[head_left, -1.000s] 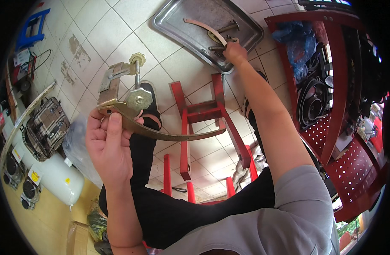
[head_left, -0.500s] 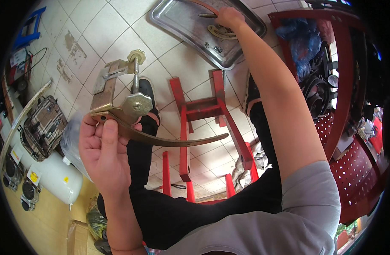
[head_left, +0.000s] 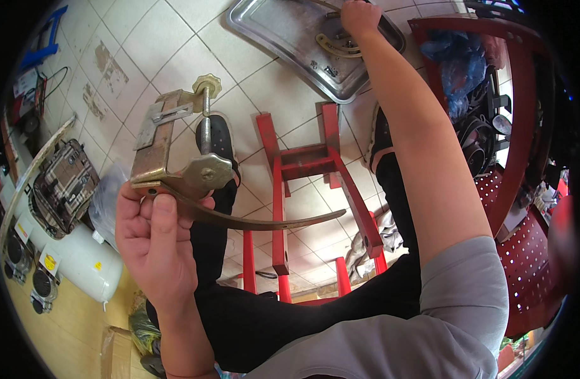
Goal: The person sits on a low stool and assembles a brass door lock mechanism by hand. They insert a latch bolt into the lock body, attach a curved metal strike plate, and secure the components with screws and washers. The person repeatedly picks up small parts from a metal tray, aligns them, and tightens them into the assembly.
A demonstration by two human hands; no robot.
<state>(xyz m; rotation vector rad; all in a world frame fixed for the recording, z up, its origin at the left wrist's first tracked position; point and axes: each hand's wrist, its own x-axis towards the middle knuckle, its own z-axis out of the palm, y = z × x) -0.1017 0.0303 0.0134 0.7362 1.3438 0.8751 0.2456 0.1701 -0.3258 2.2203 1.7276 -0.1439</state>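
My left hand (head_left: 154, 234) grips a brass-coloured metal bracket (head_left: 152, 148) at its lower end, thumb in front and fingers behind. The bracket carries a screw rod with a scalloped knob (head_left: 206, 84) at the top and a larger scalloped plate lower down. From its base a long curved metal arm (head_left: 265, 223) sweeps right over the red stool frame. My right hand (head_left: 359, 18) is closed over the far side of a shallow steel tray (head_left: 265, 45). What its fingers hold is hidden; a thin strip end shows beside them. A curved slotted plate (head_left: 337, 47) and small dark hardware (head_left: 325, 68) lie in the tray.
Between my feet stands the red frame (head_left: 306, 161). At right are a dark red rack (head_left: 511, 126) and a blue plastic bag (head_left: 454, 63). A white tank (head_left: 81, 259) and a plaid bag (head_left: 66, 186) are at left, with a cardboard box (head_left: 115, 354) lower down.
My right hand has moved slightly right and farther away over the tray. The left hand still holds the bracket, which sits nearly in the same place. The view has shifted slightly.
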